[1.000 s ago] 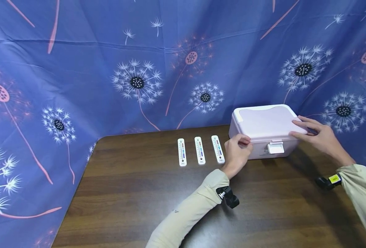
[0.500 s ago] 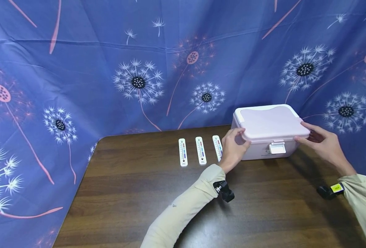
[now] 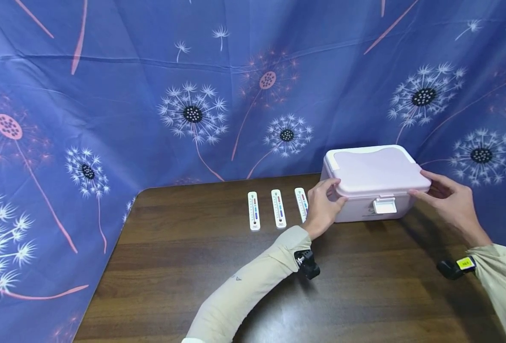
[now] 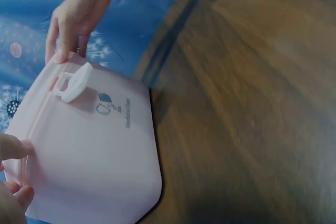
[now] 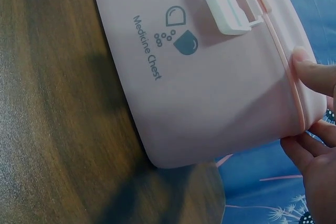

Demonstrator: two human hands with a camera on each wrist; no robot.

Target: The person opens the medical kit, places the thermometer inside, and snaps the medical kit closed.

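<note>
A pale pink medicine chest (image 3: 370, 207), with "Medicine Chest" printed on its front, stands at the table's back right. Its lid (image 3: 377, 169) lies down on the body, and the white front latch (image 3: 384, 205) sticks outward. With thumb and fingers, my left hand (image 3: 321, 205) holds the lid's front left corner. At the front right corner my right hand (image 3: 454, 200) grips the lid, thumb on the front edge and fingers round the side. The right wrist view shows that thumb (image 5: 312, 74) close to the lid seam.
Three white strip thermometers (image 3: 254, 212) lie in a row left of the chest, the nearest partly behind my left hand. The brown wooden table (image 3: 184, 267) extends to the left and front. A blue dandelion-print cloth (image 3: 128, 95) hangs right behind the table and chest.
My left hand has shifted slightly left, its fingers spreading onto the lid's corner. My right hand has slid from the lid's top to its right side. The lid stays down.
</note>
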